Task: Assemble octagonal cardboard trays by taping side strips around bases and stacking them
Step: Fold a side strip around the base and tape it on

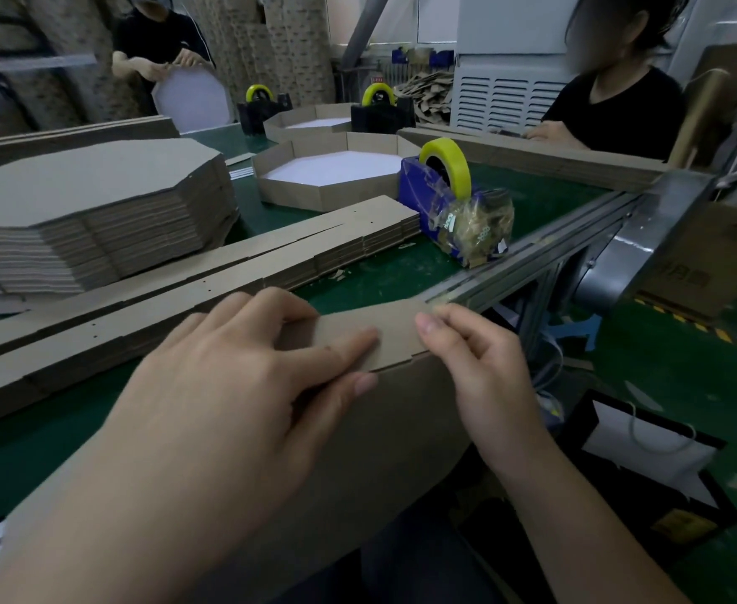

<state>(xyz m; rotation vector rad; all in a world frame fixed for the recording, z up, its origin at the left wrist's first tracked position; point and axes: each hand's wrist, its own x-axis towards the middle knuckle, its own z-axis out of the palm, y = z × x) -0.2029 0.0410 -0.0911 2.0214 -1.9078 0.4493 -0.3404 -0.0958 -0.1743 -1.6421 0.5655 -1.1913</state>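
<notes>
**Head view: side strip held at the table's near edge**

Nearer than the tape dispenser (436,211), the left hand (244,377) lies across the side strip (392,337), far fingers hooked over its top edge. The right hand (480,364) pinches the strip's end. Forearms hide most of the base (379,429). Left of the dispenser sit a pile of strips (270,259) and a stack of bases (96,202). Behind it, a tray (314,194) shows a white floor.

Three tape dispensers (434,202): one blue, two black. Two assembled trays (327,191) on the tabletop (401,276). One stack of octagonal bases (87,202) at left. Two hands (236,385) on one side strip (397,329).
</notes>
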